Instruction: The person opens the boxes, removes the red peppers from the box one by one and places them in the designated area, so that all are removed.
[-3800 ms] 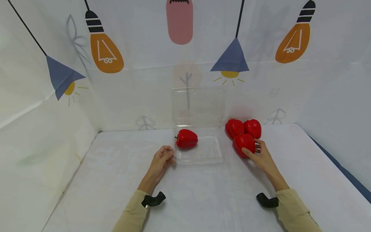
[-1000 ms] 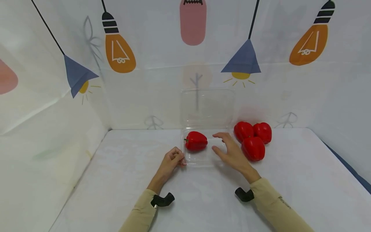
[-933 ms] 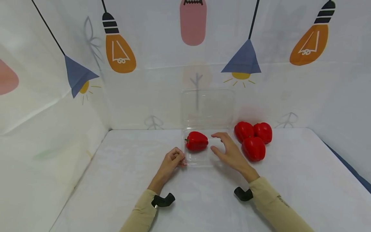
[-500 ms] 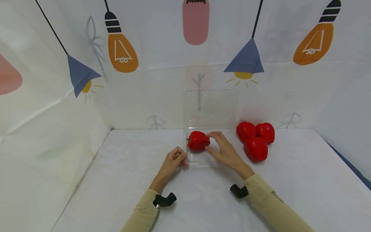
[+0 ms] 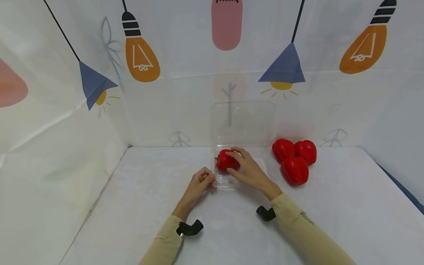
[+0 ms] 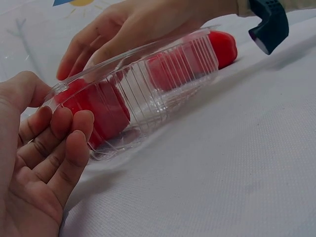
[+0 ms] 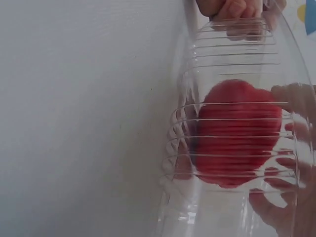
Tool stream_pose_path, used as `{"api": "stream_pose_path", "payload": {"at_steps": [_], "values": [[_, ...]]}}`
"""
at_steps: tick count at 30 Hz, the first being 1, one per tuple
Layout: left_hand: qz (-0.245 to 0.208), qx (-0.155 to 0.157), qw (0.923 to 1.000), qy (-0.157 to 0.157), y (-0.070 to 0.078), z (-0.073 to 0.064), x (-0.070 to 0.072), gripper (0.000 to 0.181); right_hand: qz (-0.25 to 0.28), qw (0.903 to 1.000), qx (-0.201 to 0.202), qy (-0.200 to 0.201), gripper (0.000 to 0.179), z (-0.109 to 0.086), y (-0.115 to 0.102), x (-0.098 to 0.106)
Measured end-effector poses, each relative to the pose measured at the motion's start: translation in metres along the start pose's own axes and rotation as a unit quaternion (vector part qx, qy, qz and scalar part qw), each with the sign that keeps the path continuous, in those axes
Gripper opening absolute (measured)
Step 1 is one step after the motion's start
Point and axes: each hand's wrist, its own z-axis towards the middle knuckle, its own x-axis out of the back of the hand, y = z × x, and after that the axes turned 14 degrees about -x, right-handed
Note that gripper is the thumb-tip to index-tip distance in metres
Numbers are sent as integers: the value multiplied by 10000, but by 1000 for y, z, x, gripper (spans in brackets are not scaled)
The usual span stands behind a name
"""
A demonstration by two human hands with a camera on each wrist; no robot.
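Observation:
A clear plastic clamshell container sits on the table, its lid raised at the back. My left hand pinches its front left corner, thumb on the rim and fingertips against the wall in the left wrist view. A red bell pepper lies in the container's left half, green stem to the left. My right hand is over this pepper, fingers spread and bent above its far side, thumb near its front. In the right wrist view the pepper shows through the ribbed wall, with a gap between thumb and pepper.
Right of the container, three more red bell peppers stand in a close cluster on the white tablecloth. A white curtain with printed lamps and bulbs hangs behind the table. Each sleeve carries a black wrist mount.
My right hand has left the pepper cluster on the right and moved left over the pepper in the container. My left hand keeps to the container's corner. The view has turned slightly left.

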Motion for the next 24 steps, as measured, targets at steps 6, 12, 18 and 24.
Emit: {"api": "stream_pose_path", "payload": {"at_steps": [6, 12, 18, 24], "values": [[-28, -58, 10000, -7, 3, 0, -1, 15, -71, 9999, -43, -60, 60, 8, -2, -5], [-159, 60, 9998, -36, 3, 2, -2, 8, -21, 9986, -447, -289, 67, 12, -4, -6], [-238, 144, 9996, -91, 10, 2, -1, 5, -130, 9964, -747, -384, 74, 18, -2, -9], [-125, 46, 9998, -137, 30, -3, -5, 6, -190, 9963, -774, -313, 71, 21, 0, -13]]}}
